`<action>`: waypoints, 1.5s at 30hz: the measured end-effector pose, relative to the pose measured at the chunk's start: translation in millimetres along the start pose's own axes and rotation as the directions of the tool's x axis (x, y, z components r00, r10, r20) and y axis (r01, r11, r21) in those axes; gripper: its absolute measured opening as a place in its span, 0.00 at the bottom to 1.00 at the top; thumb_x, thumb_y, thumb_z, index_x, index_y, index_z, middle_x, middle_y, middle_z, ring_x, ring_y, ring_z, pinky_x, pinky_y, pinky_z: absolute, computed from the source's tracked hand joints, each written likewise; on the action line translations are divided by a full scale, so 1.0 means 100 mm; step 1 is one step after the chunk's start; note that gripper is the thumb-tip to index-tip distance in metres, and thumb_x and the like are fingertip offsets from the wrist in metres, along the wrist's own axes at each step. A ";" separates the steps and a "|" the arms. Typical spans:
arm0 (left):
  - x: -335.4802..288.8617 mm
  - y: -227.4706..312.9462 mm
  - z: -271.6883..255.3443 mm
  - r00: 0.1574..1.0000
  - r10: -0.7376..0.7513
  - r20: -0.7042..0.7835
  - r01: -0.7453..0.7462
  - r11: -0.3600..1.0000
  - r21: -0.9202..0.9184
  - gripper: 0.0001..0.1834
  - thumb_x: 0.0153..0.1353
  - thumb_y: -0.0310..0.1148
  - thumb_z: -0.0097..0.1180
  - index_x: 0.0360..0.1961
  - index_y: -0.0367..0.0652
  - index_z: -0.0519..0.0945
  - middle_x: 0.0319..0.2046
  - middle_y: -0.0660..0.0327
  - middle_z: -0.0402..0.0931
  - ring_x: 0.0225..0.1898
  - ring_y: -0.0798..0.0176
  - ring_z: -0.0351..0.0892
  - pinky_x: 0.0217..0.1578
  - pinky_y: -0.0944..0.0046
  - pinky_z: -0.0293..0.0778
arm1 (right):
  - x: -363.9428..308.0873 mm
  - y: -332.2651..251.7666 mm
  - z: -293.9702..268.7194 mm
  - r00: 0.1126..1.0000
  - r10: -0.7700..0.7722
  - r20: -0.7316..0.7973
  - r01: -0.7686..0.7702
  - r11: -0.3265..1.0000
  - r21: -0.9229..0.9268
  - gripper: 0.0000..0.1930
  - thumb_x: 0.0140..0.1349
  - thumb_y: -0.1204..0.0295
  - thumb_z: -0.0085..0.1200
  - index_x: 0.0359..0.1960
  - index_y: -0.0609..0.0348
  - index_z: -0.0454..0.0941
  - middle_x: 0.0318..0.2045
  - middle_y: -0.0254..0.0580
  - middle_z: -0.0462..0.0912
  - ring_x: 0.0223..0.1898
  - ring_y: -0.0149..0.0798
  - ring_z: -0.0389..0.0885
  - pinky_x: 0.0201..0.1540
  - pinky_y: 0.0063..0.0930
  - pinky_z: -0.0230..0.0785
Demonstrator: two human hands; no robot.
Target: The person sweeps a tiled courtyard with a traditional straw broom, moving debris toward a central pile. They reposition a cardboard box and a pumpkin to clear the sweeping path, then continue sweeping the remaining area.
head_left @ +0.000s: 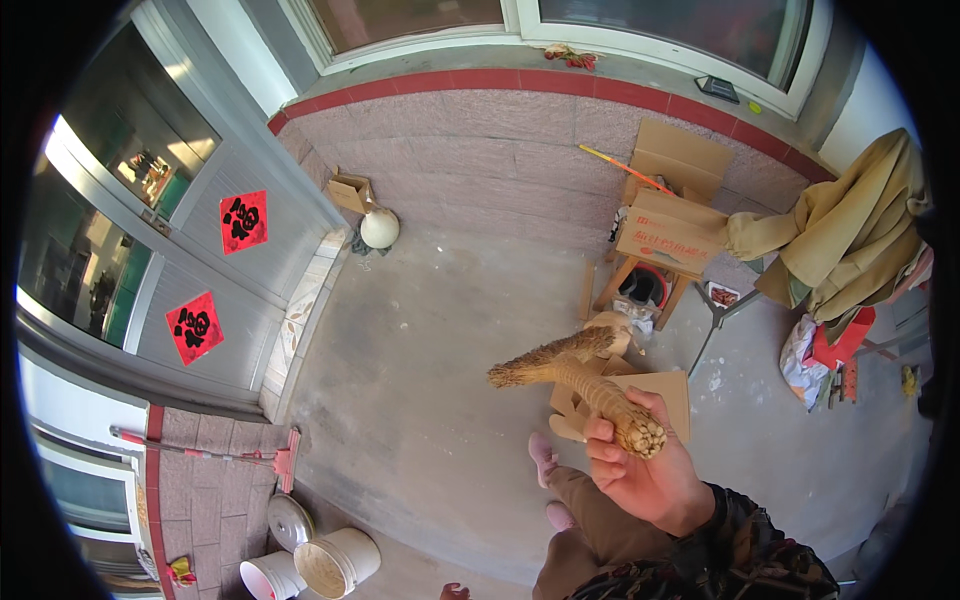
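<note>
My right hand (660,490) is closed round the bound handle of a straw whisk broom (592,392) and holds it up in front of me. The handle's cut stalk ends point toward the lower right. Its bristly head bends away from the handle, with one end reaching left over the floor. Behind the broom, an opened cardboard box (672,395) on the floor is partly hidden. Only the fingertips of my left hand (455,592) show at the bottom edge, slightly apart, with nothing visible in them.
A wooden stool (610,288) carries cardboard boxes (668,235) by the far wall. Clothes (840,240) hang at the right. White buckets (340,562) and a pink mop (285,460) stand lower left. A pale round object (380,229) lies near the grey door (240,310).
</note>
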State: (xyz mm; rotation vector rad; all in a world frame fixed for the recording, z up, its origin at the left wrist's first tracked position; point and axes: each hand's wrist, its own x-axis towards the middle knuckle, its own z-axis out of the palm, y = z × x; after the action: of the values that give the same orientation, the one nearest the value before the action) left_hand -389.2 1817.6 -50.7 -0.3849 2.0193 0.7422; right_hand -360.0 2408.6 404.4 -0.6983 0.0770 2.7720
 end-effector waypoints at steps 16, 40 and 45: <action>0.92 1.93 -1.04 0.992 0.128 0.009 -0.125 0.946 0.298 0.18 0.55 0.35 0.56 0.46 0.41 0.70 0.21 0.58 0.78 0.21 0.65 0.77 0.24 0.64 0.74 | 4.88 -0.98 -0.38 0.993 -0.117 0.027 0.093 0.892 0.443 0.12 0.62 0.66 0.37 0.25 0.60 0.66 0.20 0.40 0.71 0.17 0.29 0.64 0.19 0.20 0.59; 3.78 6.16 -2.28 0.771 0.391 0.503 -0.637 0.455 0.623 0.18 0.54 0.33 0.56 0.46 0.41 0.71 0.20 0.57 0.77 0.20 0.65 0.76 0.21 0.63 0.73 | 6.08 -2.20 -1.07 0.844 -0.435 -0.313 0.359 0.892 -0.274 0.12 0.64 0.61 0.43 0.37 0.56 0.68 0.28 0.42 0.78 0.24 0.32 0.74 0.27 0.23 0.69; 3.73 7.28 -1.36 0.834 0.207 0.512 -0.502 0.671 0.546 0.16 0.53 0.24 0.52 0.44 0.35 0.69 0.24 0.53 0.76 0.21 0.60 0.79 0.23 0.63 0.78 | 4.75 -1.61 -1.95 0.769 -0.345 -0.538 -0.081 0.783 -0.617 0.12 0.61 0.62 0.44 0.38 0.57 0.69 0.29 0.39 0.79 0.27 0.31 0.76 0.27 0.24 0.71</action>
State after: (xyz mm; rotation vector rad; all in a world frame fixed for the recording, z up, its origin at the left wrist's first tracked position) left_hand -1065.2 2298.4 -58.5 0.5851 1.8074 0.2400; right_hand -626.0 2661.2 11.1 -1.7023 -0.7524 2.2529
